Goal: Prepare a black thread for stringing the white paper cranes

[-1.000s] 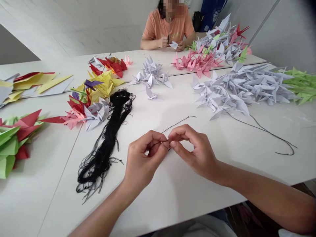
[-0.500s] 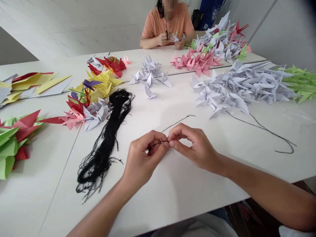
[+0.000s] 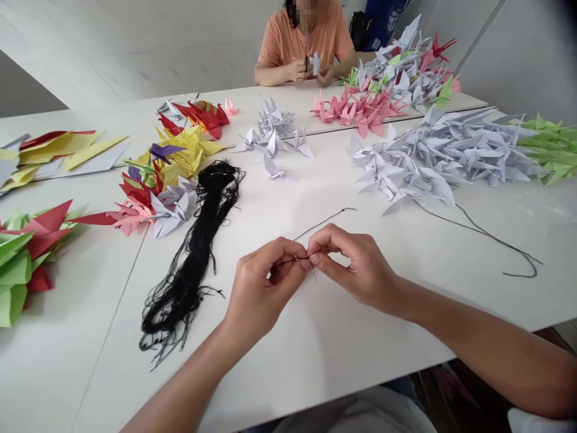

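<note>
My left hand (image 3: 273,279) and my right hand (image 3: 347,264) meet fingertip to fingertip above the table, both closed in a pinch on a thin black string (image 3: 319,224). One end of it runs out behind my fingers to a small knot lying on the table. Just below my fingertips a thin, needle-like sliver pokes out; it is too fine to tell exactly. Left of my left hand lies a long bundle of black string (image 3: 198,252), with loose strands at its near end.
White paper cranes (image 3: 406,162) are heaped at the right, beside a loose black cord (image 3: 496,240). Pink cranes (image 3: 360,111) lie farther back. Yellow cranes (image 3: 189,153) and green folded paper (image 3: 13,264) are at the left. Across the white table (image 3: 360,373) sits a person in orange (image 3: 279,48).
My hands stay almost still, pinching the string. Across the table, the person's hands have turned the white paper piece more upright.
</note>
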Action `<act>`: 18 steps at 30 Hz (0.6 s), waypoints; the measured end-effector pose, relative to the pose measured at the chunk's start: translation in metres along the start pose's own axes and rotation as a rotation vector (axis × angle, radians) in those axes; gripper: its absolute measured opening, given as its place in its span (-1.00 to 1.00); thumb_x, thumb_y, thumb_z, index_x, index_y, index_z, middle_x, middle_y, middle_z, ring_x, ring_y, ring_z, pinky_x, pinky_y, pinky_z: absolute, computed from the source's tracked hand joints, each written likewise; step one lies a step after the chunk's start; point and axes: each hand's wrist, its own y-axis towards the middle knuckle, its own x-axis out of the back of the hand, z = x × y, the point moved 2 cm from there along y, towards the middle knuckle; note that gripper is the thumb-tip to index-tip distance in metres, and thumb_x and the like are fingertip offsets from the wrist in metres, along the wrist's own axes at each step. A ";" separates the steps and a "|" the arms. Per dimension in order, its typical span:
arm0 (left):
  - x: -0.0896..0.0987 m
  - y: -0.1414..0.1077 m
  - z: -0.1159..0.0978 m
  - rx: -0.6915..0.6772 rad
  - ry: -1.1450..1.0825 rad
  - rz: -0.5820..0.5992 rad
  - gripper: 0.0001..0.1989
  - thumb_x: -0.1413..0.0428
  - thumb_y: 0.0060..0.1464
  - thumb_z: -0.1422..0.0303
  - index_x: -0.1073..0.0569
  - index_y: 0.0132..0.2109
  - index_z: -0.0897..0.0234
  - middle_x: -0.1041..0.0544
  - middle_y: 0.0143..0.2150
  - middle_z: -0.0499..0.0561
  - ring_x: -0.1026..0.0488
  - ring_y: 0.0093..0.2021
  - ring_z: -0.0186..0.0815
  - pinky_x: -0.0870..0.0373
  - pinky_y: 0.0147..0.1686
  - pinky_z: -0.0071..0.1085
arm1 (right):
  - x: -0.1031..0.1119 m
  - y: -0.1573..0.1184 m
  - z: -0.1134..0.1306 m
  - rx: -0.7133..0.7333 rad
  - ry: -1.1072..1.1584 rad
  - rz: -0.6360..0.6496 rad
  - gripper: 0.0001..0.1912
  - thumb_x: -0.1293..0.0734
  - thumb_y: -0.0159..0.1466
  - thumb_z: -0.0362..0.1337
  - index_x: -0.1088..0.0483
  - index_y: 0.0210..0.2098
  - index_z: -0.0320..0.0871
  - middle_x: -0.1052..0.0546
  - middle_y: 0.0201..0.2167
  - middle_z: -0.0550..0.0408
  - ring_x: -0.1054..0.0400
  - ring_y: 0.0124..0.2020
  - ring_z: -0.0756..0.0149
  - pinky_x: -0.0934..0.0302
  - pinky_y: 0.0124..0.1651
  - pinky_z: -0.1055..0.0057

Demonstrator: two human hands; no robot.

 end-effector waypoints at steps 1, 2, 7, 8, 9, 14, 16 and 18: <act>0.000 0.000 0.001 -0.018 0.016 -0.003 -0.92 -0.13 0.22 0.44 -0.50 -0.28 0.26 -0.30 -0.57 -0.17 -0.14 -0.55 -0.48 -0.12 -0.56 -0.53 | 0.000 0.000 0.000 -0.010 -0.009 0.018 -0.88 -0.24 0.47 -0.22 -0.30 -0.22 -0.08 -0.45 -0.35 0.15 -0.37 -0.33 0.37 -0.29 -0.26 0.43; 0.000 0.000 0.001 -0.035 0.032 -0.008 -0.92 -0.13 0.22 0.45 -0.50 -0.27 0.26 -0.31 -0.56 -0.18 -0.13 -0.55 -0.49 -0.11 -0.56 -0.53 | 0.000 0.000 0.000 -0.021 -0.019 0.036 -0.87 -0.22 0.48 -0.22 -0.29 -0.22 -0.07 -0.43 -0.35 0.15 -0.35 -0.34 0.38 -0.27 -0.28 0.43; 0.001 -0.001 0.003 -0.095 0.102 -0.016 -0.91 -0.13 0.20 0.51 -0.49 -0.26 0.25 -0.40 -0.51 -0.17 -0.16 -0.55 -0.51 -0.15 -0.54 -0.55 | 0.000 0.000 0.001 -0.043 -0.029 0.106 -0.87 -0.18 0.49 -0.23 -0.22 -0.22 -0.07 -0.35 -0.38 0.19 -0.22 -0.40 0.41 -0.15 -0.34 0.44; 0.001 -0.001 0.003 -0.103 0.110 -0.016 -0.91 -0.13 0.19 0.52 -0.49 -0.26 0.25 -0.42 -0.50 -0.17 -0.17 -0.54 -0.51 -0.16 -0.54 -0.55 | 0.001 0.000 0.001 -0.045 -0.023 0.116 -0.87 -0.18 0.49 -0.24 -0.21 -0.23 -0.07 -0.34 -0.38 0.20 -0.20 -0.41 0.41 -0.13 -0.34 0.44; 0.001 -0.001 0.003 -0.111 0.115 -0.018 -0.90 -0.13 0.19 0.52 -0.49 -0.26 0.25 -0.43 -0.49 -0.17 -0.17 -0.54 -0.51 -0.16 -0.54 -0.56 | 0.001 0.000 0.001 -0.046 -0.017 0.124 -0.88 -0.18 0.49 -0.25 -0.20 -0.23 -0.07 -0.33 -0.38 0.20 -0.19 -0.42 0.42 -0.12 -0.34 0.44; -0.001 -0.001 0.001 -0.109 0.102 -0.020 -0.89 -0.12 0.18 0.54 -0.47 -0.27 0.25 -0.40 -0.51 -0.19 -0.16 -0.55 -0.52 -0.16 -0.55 -0.57 | 0.001 -0.001 0.003 -0.053 0.041 0.118 -0.88 -0.20 0.47 -0.28 -0.18 -0.24 -0.07 -0.32 -0.39 0.22 -0.18 -0.42 0.43 -0.10 -0.35 0.45; -0.001 0.000 0.000 -0.095 0.080 -0.017 -0.89 -0.12 0.18 0.54 -0.47 -0.27 0.25 -0.36 -0.53 -0.20 -0.16 -0.55 -0.52 -0.16 -0.55 -0.57 | 0.000 -0.001 0.002 -0.061 0.057 0.109 -0.87 -0.21 0.47 -0.27 -0.18 -0.24 -0.07 -0.32 -0.39 0.23 -0.18 -0.42 0.43 -0.10 -0.34 0.45; -0.001 0.000 -0.002 -0.086 0.064 -0.019 -0.89 -0.11 0.19 0.54 -0.47 -0.27 0.25 -0.34 -0.53 -0.21 -0.16 -0.54 -0.52 -0.16 -0.55 -0.59 | 0.000 -0.002 0.001 -0.061 0.062 0.102 -0.87 -0.22 0.47 -0.26 -0.19 -0.24 -0.07 -0.32 -0.38 0.23 -0.18 -0.41 0.43 -0.11 -0.33 0.45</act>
